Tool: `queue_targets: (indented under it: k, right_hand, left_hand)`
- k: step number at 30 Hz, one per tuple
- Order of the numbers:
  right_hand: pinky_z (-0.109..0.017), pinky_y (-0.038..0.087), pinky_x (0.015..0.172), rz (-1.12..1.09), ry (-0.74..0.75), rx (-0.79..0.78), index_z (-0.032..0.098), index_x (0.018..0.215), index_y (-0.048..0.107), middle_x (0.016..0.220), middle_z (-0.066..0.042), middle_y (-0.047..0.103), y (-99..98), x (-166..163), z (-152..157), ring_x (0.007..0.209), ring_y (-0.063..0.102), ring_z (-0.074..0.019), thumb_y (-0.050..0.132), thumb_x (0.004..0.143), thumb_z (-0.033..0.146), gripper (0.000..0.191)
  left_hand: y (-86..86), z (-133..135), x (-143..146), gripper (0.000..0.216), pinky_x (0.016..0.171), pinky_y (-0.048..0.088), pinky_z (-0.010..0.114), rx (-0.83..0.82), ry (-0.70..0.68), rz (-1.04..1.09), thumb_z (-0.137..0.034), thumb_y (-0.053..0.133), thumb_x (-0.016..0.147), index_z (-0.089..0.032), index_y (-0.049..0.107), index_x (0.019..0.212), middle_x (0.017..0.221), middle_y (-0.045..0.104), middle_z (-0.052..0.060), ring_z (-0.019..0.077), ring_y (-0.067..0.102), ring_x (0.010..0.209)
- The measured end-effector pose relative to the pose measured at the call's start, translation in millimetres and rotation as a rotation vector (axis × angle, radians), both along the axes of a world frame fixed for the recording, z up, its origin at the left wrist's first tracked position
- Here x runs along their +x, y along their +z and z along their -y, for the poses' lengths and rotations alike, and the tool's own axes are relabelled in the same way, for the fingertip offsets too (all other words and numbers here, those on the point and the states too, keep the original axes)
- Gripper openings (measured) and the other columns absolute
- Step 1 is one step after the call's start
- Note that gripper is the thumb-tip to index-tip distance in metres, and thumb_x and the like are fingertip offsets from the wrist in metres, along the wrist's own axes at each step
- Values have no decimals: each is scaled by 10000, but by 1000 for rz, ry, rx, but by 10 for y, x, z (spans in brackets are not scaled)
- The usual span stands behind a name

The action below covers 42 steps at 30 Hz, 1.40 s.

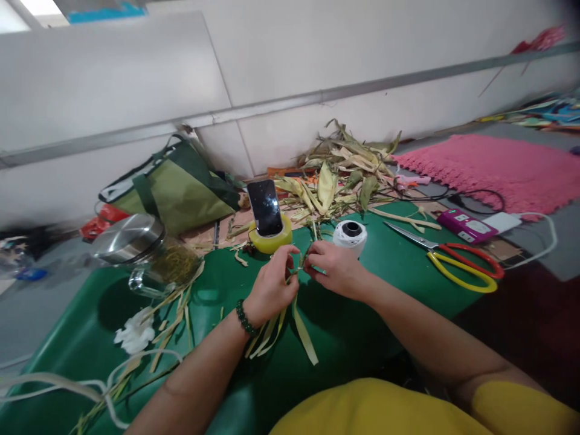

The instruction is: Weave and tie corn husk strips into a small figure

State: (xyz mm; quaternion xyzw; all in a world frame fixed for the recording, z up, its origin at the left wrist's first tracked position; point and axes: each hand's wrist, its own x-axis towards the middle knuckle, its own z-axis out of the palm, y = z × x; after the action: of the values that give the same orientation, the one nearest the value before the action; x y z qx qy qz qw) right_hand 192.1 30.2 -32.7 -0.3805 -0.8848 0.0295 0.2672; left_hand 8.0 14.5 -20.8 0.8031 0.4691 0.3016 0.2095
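My left hand [274,284] is closed in a pinch on pale strips of corn husk [302,332], whose ends hang below the fingers over the green tabletop. Facing it, my right hand [333,267] has its fingers pressed together at the upper end of the same strips; the exact grip is partly hidden. Just behind my right hand stands a white spool of thread [350,235]. A phone [265,207] leans upright in a yellow roll of tape [272,241] beyond my left hand.
Scissors [446,254] with red and yellow handles lie at the right, near a purple box [466,225]. A glass jar [170,260] with a steel lid and a crumpled tissue [135,331] are at the left. Dried husks [328,187] pile up behind, beside a green bag [181,190].
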Motion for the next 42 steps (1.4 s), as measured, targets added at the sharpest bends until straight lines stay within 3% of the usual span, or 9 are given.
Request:
queue_targets:
  k: [7,13,17,20,23,26,34,42]
  right_hand:
    - [-252,393,607,76,38,124,160,835,634,898,-88,614,3,26,17,808,560,-161,441,932,216,223]
    - [-257,410,594,107,66,282,138,846,589,902,-94,603,-14,-22,29,795,556,-167,421,941,182,198]
    - [-246,404,573,114,82,275,135,858,574,918,-93,600,-18,-30,24,804,558,-166,434,912,112,152]
    - [-228,381,537,59,63,256,150,834,572,917,-80,605,-29,-35,12,764,557,-144,439,914,129,156]
    - [-216,355,501,4,47,289,159,811,574,890,-67,611,-17,-40,22,689,543,-119,423,931,171,193]
    - [-215,401,551,-40,64,299,159,808,574,878,-70,617,26,-42,65,688,556,-115,391,947,188,231]
    - [-225,481,635,-164,79,348,163,833,574,877,-85,639,139,7,148,757,601,-131,382,944,165,222]
    - [-235,498,647,-187,64,360,171,818,573,869,-93,647,177,44,146,744,610,-137,393,935,159,215]
  left_hand:
    - [49,4,15,297,587,369,245,17,-27,-97,-29,462,632,-198,539,864,676,460,-35,129,467,629]
    - [56,-24,-2,239,560,336,245,-120,-53,-64,-55,483,606,-182,612,763,609,445,-36,121,428,574]
    - [63,-69,-31,95,581,389,256,-488,-165,179,-219,547,701,-155,614,719,621,541,-10,136,508,594]
    - [100,-107,-71,256,608,433,266,-812,-205,367,-386,642,702,-139,628,766,655,605,16,156,590,624]
    - [146,-101,-86,338,638,444,252,-925,-212,445,-408,736,646,-145,639,834,791,645,39,156,625,710]
    - [171,-49,-46,351,680,458,258,-921,-226,524,-371,762,639,-149,632,879,871,638,37,137,602,738]
    - [187,-2,15,296,656,415,233,-797,-161,653,-278,791,582,-137,602,762,723,572,-17,99,509,668]
    - [208,-9,-23,329,611,406,229,-792,-124,612,-306,805,573,-132,609,771,666,558,-24,88,494,622]
